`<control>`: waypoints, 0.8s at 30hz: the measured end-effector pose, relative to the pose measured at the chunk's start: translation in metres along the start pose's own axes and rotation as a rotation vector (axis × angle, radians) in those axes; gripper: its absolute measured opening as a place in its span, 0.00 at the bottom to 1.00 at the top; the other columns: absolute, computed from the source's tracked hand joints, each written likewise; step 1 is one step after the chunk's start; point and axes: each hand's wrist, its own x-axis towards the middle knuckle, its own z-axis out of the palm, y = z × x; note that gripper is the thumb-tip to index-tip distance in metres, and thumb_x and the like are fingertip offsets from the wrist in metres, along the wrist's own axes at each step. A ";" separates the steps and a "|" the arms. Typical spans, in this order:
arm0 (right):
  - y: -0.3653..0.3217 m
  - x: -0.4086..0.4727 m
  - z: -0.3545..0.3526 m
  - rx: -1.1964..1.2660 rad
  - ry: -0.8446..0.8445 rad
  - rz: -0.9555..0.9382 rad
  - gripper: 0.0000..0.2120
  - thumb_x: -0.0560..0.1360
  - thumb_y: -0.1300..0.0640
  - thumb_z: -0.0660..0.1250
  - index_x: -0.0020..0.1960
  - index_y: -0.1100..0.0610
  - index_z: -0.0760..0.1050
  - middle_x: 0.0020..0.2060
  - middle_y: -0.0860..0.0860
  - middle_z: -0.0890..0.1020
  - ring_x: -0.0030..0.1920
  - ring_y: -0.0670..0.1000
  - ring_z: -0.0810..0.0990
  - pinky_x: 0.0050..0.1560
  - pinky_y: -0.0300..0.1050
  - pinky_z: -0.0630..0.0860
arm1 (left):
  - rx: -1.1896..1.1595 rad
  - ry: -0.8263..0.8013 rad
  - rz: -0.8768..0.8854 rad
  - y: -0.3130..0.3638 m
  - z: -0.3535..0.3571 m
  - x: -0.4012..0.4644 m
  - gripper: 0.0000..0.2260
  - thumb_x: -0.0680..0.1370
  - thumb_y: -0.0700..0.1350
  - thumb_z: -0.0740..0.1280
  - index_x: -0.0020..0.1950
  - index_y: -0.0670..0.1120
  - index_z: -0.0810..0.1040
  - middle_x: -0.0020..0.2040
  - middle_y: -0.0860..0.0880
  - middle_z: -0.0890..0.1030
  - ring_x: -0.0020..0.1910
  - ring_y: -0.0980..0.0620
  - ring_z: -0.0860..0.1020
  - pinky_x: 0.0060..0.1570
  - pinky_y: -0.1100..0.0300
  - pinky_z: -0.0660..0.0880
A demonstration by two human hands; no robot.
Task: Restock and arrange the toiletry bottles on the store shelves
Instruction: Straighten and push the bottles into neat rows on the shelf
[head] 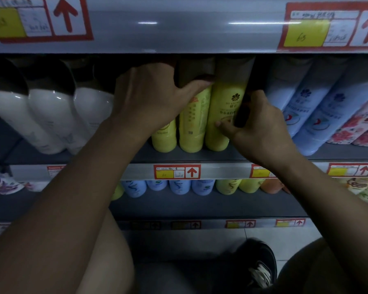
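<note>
The dim store shelf (232,154) held three yellow bottles standing side by side at its centre, white bottles (51,115) toward nine o'clock and pale blue ones (310,115) toward three. The left hand (149,98) was curled over the two left bottles with its thumb across the middle one's shoulder, while the right hand (261,126) clasped the rightmost yellow bottle (221,115), thumb pressed on its label. To seat it well, I judged the bottle should be kept upright, slid flush against its neighbour and turned label-forward.

Yellow bottles' (219,115) caps behind shelf lip (179,28)
</note>
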 end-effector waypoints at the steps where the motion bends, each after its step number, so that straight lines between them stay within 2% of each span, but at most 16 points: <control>1: 0.000 -0.002 0.002 -0.005 0.017 -0.012 0.24 0.72 0.45 0.78 0.55 0.53 0.67 0.45 0.48 0.81 0.48 0.55 0.81 0.43 0.47 0.72 | 0.000 0.007 0.009 0.001 0.001 0.000 0.31 0.77 0.70 0.65 0.27 0.48 0.63 0.25 0.51 0.65 0.26 0.57 0.64 0.28 0.61 0.55; 4: 0.000 -0.004 0.007 -0.033 0.077 -0.047 0.26 0.71 0.43 0.79 0.54 0.55 0.68 0.44 0.52 0.82 0.48 0.60 0.82 0.44 0.56 0.78 | -0.009 0.014 0.035 -0.001 0.005 0.000 0.28 0.80 0.65 0.64 0.29 0.48 0.64 0.27 0.52 0.66 0.27 0.58 0.62 0.30 0.57 0.55; 6: 0.001 -0.003 0.008 -0.041 0.090 -0.046 0.25 0.72 0.44 0.79 0.54 0.56 0.68 0.45 0.54 0.82 0.48 0.62 0.81 0.44 0.58 0.77 | -0.020 0.029 0.045 -0.003 0.006 -0.001 0.27 0.81 0.61 0.64 0.29 0.48 0.62 0.27 0.52 0.65 0.27 0.54 0.62 0.34 0.56 0.57; 8: 0.002 -0.001 0.008 -0.042 0.077 -0.044 0.23 0.73 0.47 0.78 0.53 0.56 0.67 0.43 0.54 0.81 0.48 0.62 0.80 0.42 0.54 0.74 | -0.033 0.013 0.038 -0.005 0.006 -0.001 0.27 0.81 0.60 0.64 0.29 0.48 0.62 0.27 0.53 0.65 0.29 0.47 0.65 0.37 0.56 0.60; 10: 0.004 0.000 0.007 -0.033 0.051 -0.042 0.21 0.75 0.49 0.77 0.53 0.56 0.66 0.42 0.52 0.79 0.46 0.60 0.79 0.41 0.50 0.70 | -0.046 -0.010 0.030 -0.004 0.005 -0.001 0.28 0.80 0.64 0.65 0.28 0.48 0.63 0.27 0.52 0.66 0.29 0.45 0.67 0.36 0.55 0.61; 12: 0.005 0.001 0.006 -0.015 0.023 -0.032 0.20 0.76 0.50 0.76 0.53 0.55 0.65 0.43 0.53 0.79 0.44 0.57 0.77 0.41 0.48 0.67 | -0.036 -0.002 0.025 -0.002 0.004 -0.001 0.31 0.77 0.70 0.65 0.28 0.47 0.64 0.26 0.50 0.67 0.26 0.51 0.67 0.30 0.56 0.59; 14: 0.007 0.002 0.006 -0.005 0.002 -0.032 0.20 0.76 0.51 0.75 0.54 0.55 0.65 0.44 0.53 0.79 0.44 0.55 0.76 0.41 0.46 0.66 | -0.014 0.027 0.025 0.000 0.004 -0.001 0.32 0.75 0.72 0.65 0.27 0.47 0.63 0.25 0.50 0.67 0.25 0.55 0.66 0.29 0.60 0.57; 17: 0.008 0.001 0.005 0.004 -0.005 -0.062 0.18 0.77 0.54 0.75 0.53 0.56 0.65 0.42 0.51 0.78 0.41 0.53 0.73 0.36 0.42 0.61 | -0.026 0.054 0.042 0.001 0.004 -0.002 0.30 0.79 0.67 0.66 0.27 0.48 0.62 0.25 0.52 0.65 0.26 0.57 0.63 0.29 0.61 0.54; 20: 0.008 0.001 0.006 0.012 0.003 -0.074 0.17 0.78 0.55 0.74 0.52 0.56 0.64 0.39 0.48 0.76 0.40 0.52 0.71 0.34 0.45 0.59 | -0.047 0.041 0.040 -0.001 0.003 -0.003 0.28 0.81 0.61 0.66 0.27 0.49 0.61 0.25 0.53 0.63 0.25 0.56 0.62 0.29 0.60 0.52; 24: 0.009 0.000 0.006 0.000 -0.006 -0.062 0.16 0.78 0.54 0.72 0.52 0.55 0.64 0.39 0.48 0.75 0.42 0.54 0.72 0.38 0.46 0.60 | -0.013 0.019 0.013 0.000 0.002 0.000 0.30 0.79 0.66 0.65 0.28 0.47 0.63 0.26 0.50 0.65 0.26 0.54 0.64 0.29 0.59 0.55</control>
